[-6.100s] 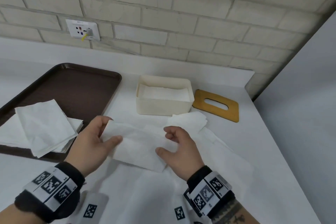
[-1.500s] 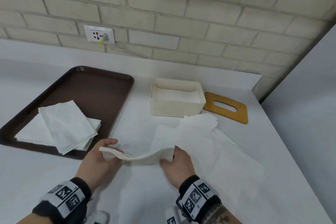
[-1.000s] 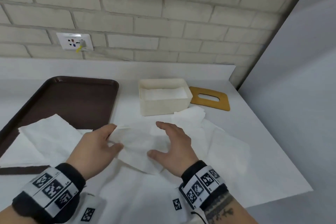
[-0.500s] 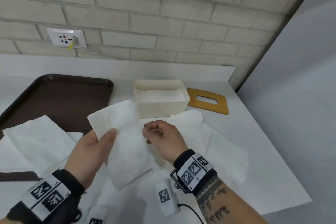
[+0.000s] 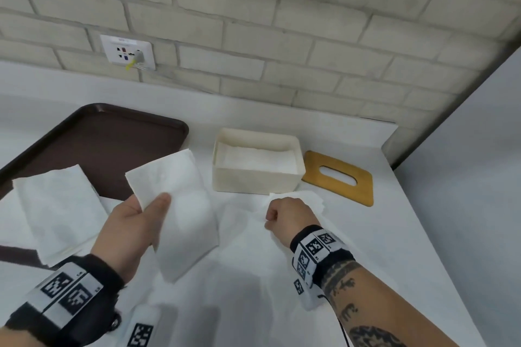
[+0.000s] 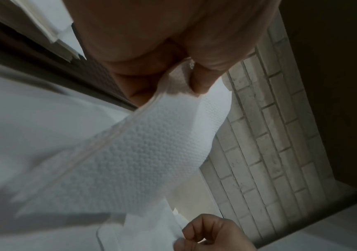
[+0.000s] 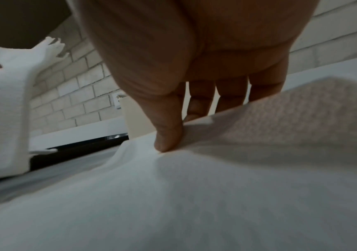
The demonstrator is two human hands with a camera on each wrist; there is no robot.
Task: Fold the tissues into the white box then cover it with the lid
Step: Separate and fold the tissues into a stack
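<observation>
My left hand [image 5: 152,204] holds a folded white tissue [image 5: 180,205] up above the table, thumb on top; the left wrist view shows the thumb and fingers [image 6: 201,84] pinching its corner. My right hand [image 5: 270,217] is curled low on the table, just in front of the white box [image 5: 255,184]. Its thumb [image 7: 168,139] and fingers pinch the raised edge of a loose tissue [image 7: 194,186] lying flat. The box is open and holds folded tissues. The wooden lid [image 5: 338,187] with a slot lies flat to the right of the box.
A brown tray [image 5: 107,146] sits at the left with a stack of tissues [image 5: 59,205] on its near end. More tissues are spread over the white table [image 5: 394,234]. A brick wall with a socket [image 5: 128,52] runs behind. The table ends at the right.
My right hand has left the folded tissue and dropped to the right onto a loose tissue on the table. My left hand still holds the folded tissue up.
</observation>
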